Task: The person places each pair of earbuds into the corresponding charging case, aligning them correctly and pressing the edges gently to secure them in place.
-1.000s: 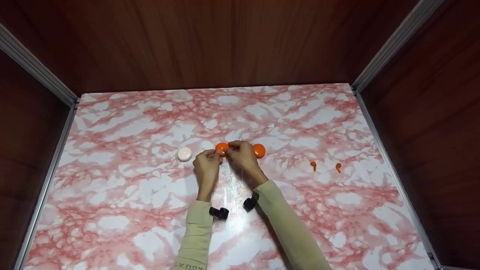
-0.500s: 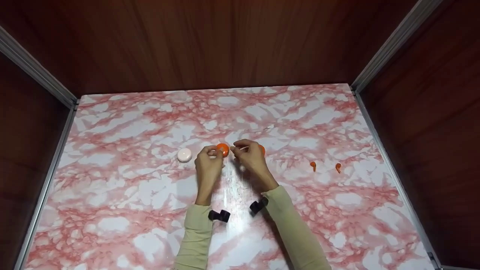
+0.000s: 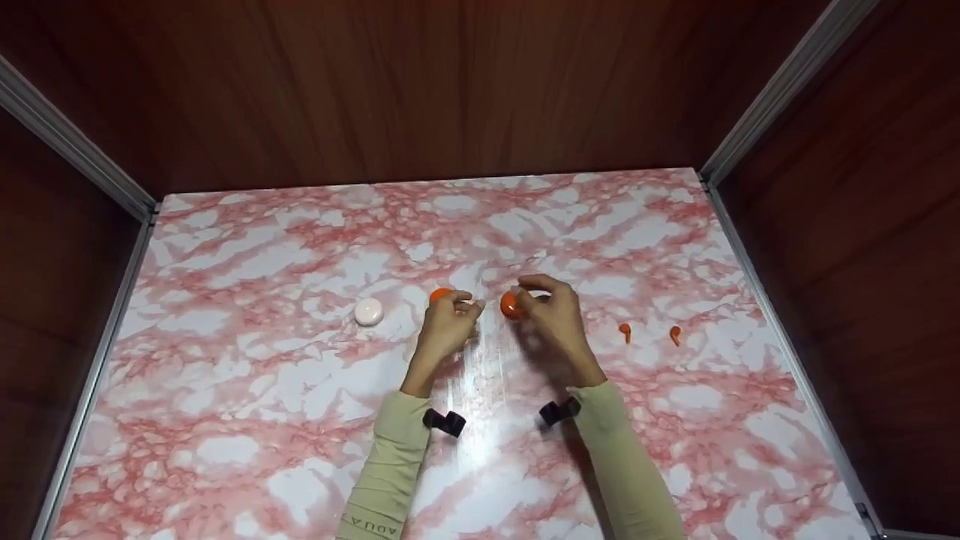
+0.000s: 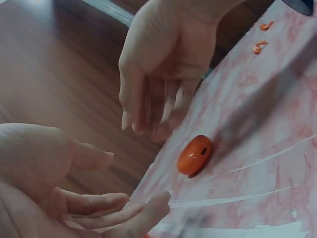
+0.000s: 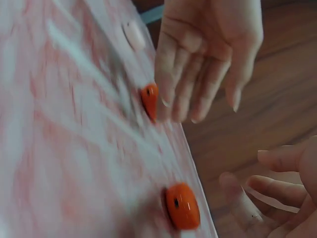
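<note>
Two round, glossy orange cases lie on the table: a left one and a right one. My left hand hovers in front of the left case and partly covers it; its fingers are loosely bent around nothing. Above and beside the right case is my right hand, its fingertips overlapping that case in the head view. In the left wrist view a gap shows between the right hand and the right case. Both palms look empty in the wrist views. Each case has a small dark slot.
A round white case rests left of the left hand. Two orange earbuds lie apart on the right. The marbled pink table is bordered by dark wooden walls at the back and sides.
My left hand has let go of the left orange case and shifted slightly right. The right hand has moved right, from the left case to over the right one.
</note>
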The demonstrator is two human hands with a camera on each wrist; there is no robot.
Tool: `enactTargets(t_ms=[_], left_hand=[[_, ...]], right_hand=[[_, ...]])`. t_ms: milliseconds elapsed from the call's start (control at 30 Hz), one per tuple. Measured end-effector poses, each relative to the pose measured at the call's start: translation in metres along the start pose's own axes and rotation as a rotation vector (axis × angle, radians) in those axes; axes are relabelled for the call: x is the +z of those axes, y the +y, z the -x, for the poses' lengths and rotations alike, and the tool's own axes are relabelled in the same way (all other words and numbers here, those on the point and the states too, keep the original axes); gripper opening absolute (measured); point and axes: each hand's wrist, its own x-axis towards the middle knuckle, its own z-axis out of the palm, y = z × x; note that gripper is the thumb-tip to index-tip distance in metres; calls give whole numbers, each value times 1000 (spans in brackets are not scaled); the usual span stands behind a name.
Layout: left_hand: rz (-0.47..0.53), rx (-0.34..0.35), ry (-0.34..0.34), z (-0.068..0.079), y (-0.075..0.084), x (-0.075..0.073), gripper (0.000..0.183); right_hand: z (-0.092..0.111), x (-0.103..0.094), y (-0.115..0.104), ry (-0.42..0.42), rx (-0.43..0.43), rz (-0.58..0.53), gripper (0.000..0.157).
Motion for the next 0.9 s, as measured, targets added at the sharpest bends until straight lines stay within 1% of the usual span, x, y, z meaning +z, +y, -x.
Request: enactTargets(t_ms=[67, 200, 300, 433, 533, 667, 900], left_hand=[[-26, 3, -19, -4, 0, 5, 51], [-92, 20, -18, -14, 0, 15, 50], [-106, 30, -7, -19, -1, 23, 47], [-106, 41, 7, -24, -3, 33, 43], [-119, 52, 32, -28, -5, 39, 40], [-118, 53, 56, -30, -6, 46, 36], [-118, 63, 98, -34, -9, 55, 31]], right_hand=[[-1, -9, 4, 15, 7, 13, 32], [-3, -23, 15, 39, 45, 16, 36], [-6, -27, 24, 30, 74, 79, 39], [-9, -26, 33, -17, 93, 154, 41], [-11, -22, 36, -47, 103, 166, 40], [-14, -16, 38, -56, 114, 172, 38], [-17, -9, 41, -45, 122, 205, 32]])
